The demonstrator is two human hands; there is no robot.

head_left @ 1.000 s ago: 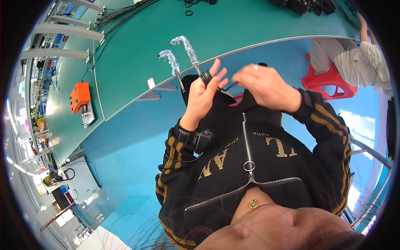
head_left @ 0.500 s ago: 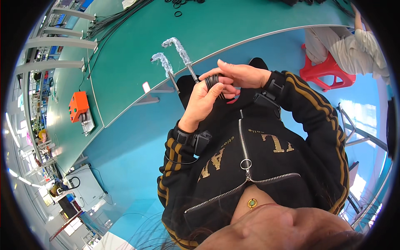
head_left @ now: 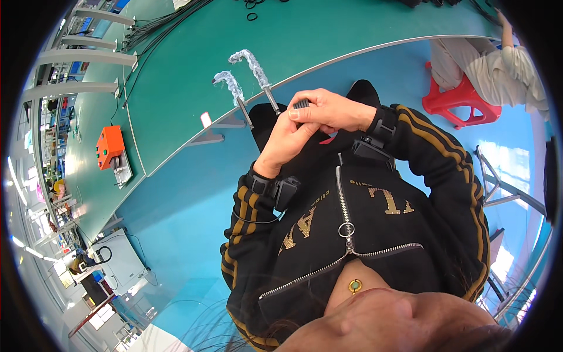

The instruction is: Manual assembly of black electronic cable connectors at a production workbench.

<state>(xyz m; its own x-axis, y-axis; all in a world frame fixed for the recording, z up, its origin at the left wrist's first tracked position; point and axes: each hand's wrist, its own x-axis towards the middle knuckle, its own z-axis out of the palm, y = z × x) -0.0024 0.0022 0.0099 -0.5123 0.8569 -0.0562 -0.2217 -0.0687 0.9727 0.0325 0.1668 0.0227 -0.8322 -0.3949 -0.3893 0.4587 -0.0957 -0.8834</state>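
A bundle of black cable loops point(head_left: 301, 104) shows between my hands, just beyond the table's front edge. My left hand point(head_left: 286, 139) is closed about the near side of the bundle. Over its far side my right hand point(head_left: 337, 112) folds its fingers, overlapping the left. Most of the loops are hidden under both hands. Near them, two metal rods stick out at the table edge: a longer rod point(head_left: 255, 70) and a shorter rod point(head_left: 230, 85), their bent ends wrapped in clear bluish film.
On the green table point(head_left: 193, 76) stands an orange box with green buttons point(head_left: 109, 148). Long black cables point(head_left: 164, 29) lie at the far left, small black rings point(head_left: 252, 16) at the top. A person's legs rest by a red stool point(head_left: 463, 102) on the right.
My right hand has moved left and closed over the cable loops, its fingers now covering most of them. The left hand's fingers have drawn in around the bundle.
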